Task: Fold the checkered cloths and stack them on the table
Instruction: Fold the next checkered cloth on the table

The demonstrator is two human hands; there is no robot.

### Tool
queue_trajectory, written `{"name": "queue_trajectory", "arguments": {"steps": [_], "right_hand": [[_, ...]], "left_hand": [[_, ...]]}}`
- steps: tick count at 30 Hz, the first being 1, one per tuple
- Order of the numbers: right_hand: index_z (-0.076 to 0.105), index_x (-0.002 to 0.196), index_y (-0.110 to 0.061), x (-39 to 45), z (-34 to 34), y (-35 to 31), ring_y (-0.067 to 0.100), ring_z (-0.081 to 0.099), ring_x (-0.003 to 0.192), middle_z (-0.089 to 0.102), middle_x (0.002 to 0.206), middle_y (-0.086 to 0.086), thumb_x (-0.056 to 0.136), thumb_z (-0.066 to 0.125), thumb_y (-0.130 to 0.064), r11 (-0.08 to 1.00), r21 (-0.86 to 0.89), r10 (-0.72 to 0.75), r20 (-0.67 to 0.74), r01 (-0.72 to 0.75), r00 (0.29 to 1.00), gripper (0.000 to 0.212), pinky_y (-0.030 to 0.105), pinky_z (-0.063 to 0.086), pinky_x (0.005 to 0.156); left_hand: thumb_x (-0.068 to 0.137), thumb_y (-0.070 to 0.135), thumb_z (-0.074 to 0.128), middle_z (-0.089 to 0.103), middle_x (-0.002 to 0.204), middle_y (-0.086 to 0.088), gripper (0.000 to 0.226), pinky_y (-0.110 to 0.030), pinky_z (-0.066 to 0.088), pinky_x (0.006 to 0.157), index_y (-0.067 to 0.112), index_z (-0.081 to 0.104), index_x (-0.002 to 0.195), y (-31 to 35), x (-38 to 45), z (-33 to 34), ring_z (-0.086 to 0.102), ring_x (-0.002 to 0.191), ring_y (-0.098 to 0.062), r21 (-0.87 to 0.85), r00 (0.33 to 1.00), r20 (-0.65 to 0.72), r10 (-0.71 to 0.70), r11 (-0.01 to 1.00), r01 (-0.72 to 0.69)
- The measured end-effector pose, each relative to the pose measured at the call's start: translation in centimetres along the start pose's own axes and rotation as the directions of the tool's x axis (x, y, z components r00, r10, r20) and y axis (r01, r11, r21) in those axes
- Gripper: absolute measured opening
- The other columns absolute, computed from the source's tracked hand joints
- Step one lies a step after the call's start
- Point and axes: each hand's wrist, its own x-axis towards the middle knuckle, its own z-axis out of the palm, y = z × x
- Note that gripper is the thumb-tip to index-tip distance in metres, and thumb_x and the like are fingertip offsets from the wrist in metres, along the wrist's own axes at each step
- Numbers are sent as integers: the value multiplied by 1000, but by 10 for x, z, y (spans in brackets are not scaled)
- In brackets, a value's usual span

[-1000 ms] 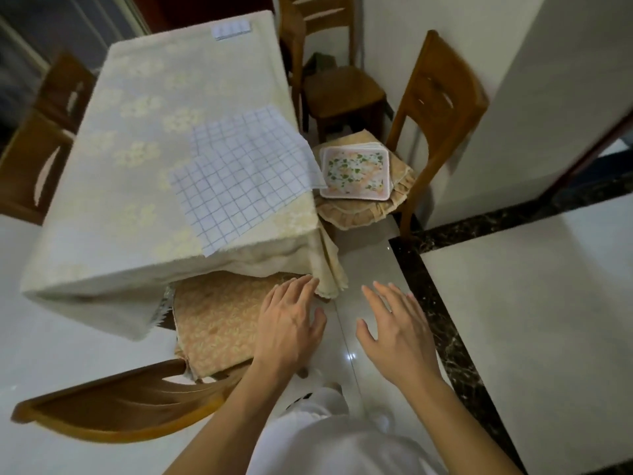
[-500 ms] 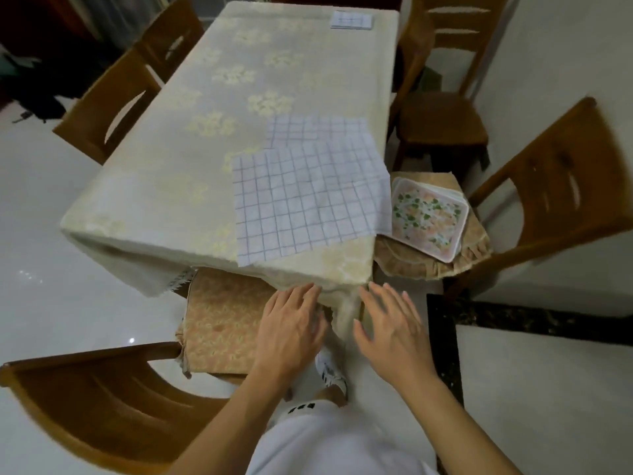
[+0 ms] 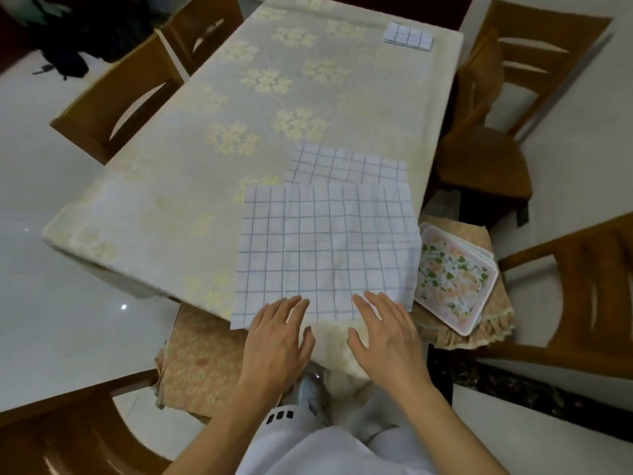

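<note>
A: Where does the top checkered cloth lie?

B: Flat at the near right corner of the table, straight ahead of my fingers, its near edge running crosswise.

A: And your hands?

B: My left hand and right hand are spread, holding nothing, equally near; fingertips seem to overlap that edge.

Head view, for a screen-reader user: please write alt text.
Two open hands, left hand and right hand, reach over the near edge of an unfolded checkered cloth on a table. Another cloth lies partly beneath it; a folded cloth sits at the far corner.
</note>
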Motion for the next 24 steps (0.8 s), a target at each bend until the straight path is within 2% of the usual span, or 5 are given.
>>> {"name": "queue_trajectory", "arguments": {"steps": [6, 10, 13, 18, 24], "right_hand": [[63, 133, -16, 35, 20, 37, 29, 57, 127, 62, 136, 8, 88, 43, -45, 996, -32, -81, 40, 82, 996, 57, 50, 40, 110], [58, 138, -17, 55, 43, 69, 27, 55, 130, 59, 139, 6, 91, 41, -46, 983, -35, -174, 124, 180, 977, 58, 48, 36, 115], [53, 142, -18, 68, 58, 88, 25, 50, 136, 54, 145, 4, 95, 40, -46, 959, -8, -278, 139, 282, 950, 56, 40, 27, 120], [34, 154, -23, 86, 80, 112, 21, 24, 150, 31, 161, 1, 99, 36, -54, 859, -76, -483, 206, 506, 851, 63, 41, 16, 119], [29, 156, -27, 85, 95, 123, 24, 20, 152, 24, 164, 0, 96, 38, -64, 808, -98, -549, 232, 581, 803, 72, 45, 17, 120]], "left_hand": [[91, 38, 44, 64, 131, -1, 47, -40, 48, 102, 17, 62, 130, -18, 31, 23, 61, 117, -21, 65, 1000, 13, 24, 998, -25], [90, 35, 57, 58, 139, -3, 51, -42, 39, 111, 18, 54, 138, -36, 49, 46, 54, 128, -23, 87, 989, 81, 123, 988, -130], [89, 38, 57, 52, 146, -5, 58, -44, 37, 115, 17, 49, 143, -45, 59, 59, 48, 135, -24, 105, 973, 136, 188, 973, -203], [92, 48, 50, 34, 159, -5, 67, -44, 25, 120, 16, 42, 150, -51, 66, 83, 30, 148, -22, 123, 923, 228, 311, 931, -344], [95, 53, 47, 34, 159, -7, 67, -44, 23, 120, 15, 43, 149, -54, 64, 97, 28, 148, -23, 140, 902, 226, 369, 904, -405]]}}
